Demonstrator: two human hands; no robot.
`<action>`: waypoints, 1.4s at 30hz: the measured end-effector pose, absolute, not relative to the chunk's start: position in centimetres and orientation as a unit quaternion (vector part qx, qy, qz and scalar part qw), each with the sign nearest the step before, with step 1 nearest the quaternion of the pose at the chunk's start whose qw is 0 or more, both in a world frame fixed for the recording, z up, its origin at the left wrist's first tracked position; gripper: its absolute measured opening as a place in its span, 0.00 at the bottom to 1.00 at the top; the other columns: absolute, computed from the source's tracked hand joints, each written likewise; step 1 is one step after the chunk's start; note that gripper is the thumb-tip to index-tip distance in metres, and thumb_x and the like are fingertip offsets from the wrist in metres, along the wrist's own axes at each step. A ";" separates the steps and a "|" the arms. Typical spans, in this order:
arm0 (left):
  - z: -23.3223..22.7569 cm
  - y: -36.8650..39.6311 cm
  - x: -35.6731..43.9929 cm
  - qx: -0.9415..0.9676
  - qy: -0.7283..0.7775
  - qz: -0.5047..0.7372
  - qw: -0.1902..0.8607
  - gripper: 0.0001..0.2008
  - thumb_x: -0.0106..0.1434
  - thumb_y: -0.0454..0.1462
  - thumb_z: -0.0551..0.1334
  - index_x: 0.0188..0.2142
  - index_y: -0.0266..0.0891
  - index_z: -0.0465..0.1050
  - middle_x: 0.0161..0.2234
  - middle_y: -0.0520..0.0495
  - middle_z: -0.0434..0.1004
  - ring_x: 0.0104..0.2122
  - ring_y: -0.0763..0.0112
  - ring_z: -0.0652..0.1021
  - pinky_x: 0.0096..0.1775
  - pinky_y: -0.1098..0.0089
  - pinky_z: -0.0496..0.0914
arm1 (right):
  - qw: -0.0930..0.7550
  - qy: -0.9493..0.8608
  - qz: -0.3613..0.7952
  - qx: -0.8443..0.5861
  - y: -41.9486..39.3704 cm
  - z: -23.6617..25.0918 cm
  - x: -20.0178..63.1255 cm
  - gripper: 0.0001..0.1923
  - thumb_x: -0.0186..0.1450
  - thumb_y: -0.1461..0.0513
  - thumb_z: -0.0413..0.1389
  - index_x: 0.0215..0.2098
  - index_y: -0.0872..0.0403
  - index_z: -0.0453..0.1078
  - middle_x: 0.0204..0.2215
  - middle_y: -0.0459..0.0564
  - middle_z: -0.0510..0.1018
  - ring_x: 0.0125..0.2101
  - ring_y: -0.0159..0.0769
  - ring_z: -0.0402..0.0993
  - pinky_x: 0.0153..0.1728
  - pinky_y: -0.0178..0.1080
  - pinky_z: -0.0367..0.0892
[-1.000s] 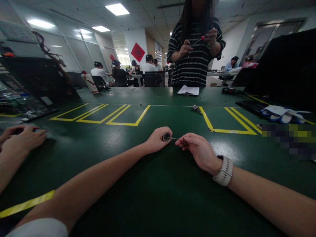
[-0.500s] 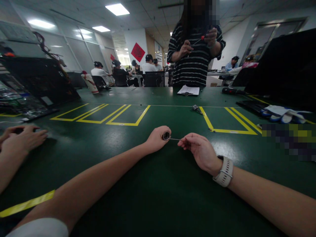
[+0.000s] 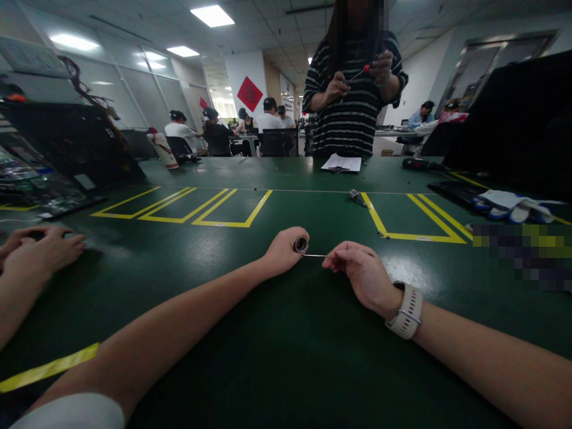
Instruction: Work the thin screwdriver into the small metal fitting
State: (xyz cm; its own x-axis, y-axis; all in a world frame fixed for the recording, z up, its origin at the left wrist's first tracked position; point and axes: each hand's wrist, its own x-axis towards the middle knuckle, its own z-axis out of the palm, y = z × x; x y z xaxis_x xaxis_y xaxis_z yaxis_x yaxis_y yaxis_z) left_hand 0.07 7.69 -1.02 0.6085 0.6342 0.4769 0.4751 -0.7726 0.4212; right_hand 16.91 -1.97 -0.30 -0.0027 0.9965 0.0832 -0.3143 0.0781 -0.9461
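Observation:
My left hand [image 3: 285, 253] is closed around a short round metal fitting [image 3: 301, 244], its hollow ringed end facing me. The rest of the fitting is hidden in my palm. A thin straight metal rod [image 3: 315, 255] spans the gap between my hands. Its right end sits pinched in the fingers of my right hand [image 3: 360, 271], which wears a watch with a pale strap. The rod's left end meets the lower side of the fitting or my left fingers; I cannot tell which. Any handle on the rod is out of sight.
Yellow tape outlines [image 3: 223, 225] mark the green table [image 3: 286, 357]. A small metal part [image 3: 356, 196] lies beyond my hands, with gloves [image 3: 513, 205] at right. Another person's hands [image 3: 40, 253] are at left. Across the table stands a person in a striped shirt [image 3: 346, 113] behind a clipboard [image 3: 342, 162].
The rod's left end has dipped slightly, so the rod now lies nearly level. My left hand has shifted very little and both grips stay the same.

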 end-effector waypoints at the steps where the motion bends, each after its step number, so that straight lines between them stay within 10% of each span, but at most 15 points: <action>1: -1.0 7.7 0.1 0.888 0.311 0.314 0.126 0.03 0.53 0.30 0.57 0.25 0.37 0.64 0.25 0.53 0.65 0.27 0.73 0.68 0.30 0.72 0.63 | 0.590 -0.438 0.556 -0.388 -2.0 -0.3 16.9 0.07 0.54 0.64 0.53 0.21 0.54 0.72 0.21 0.48 0.77 0.26 0.35 0.68 0.31 0.39 0.59; 42: -0.7 7.4 0.2 0.894 0.290 0.312 0.142 0.04 0.53 0.32 0.59 0.24 0.36 0.63 0.23 0.54 0.63 0.25 0.75 0.67 0.28 0.74 0.60 | 0.496 -0.635 0.377 -0.457 -2.6 0.0 16.4 0.08 0.62 0.59 0.52 0.32 0.53 0.72 0.29 0.46 0.73 0.32 0.35 0.67 0.35 0.39 0.61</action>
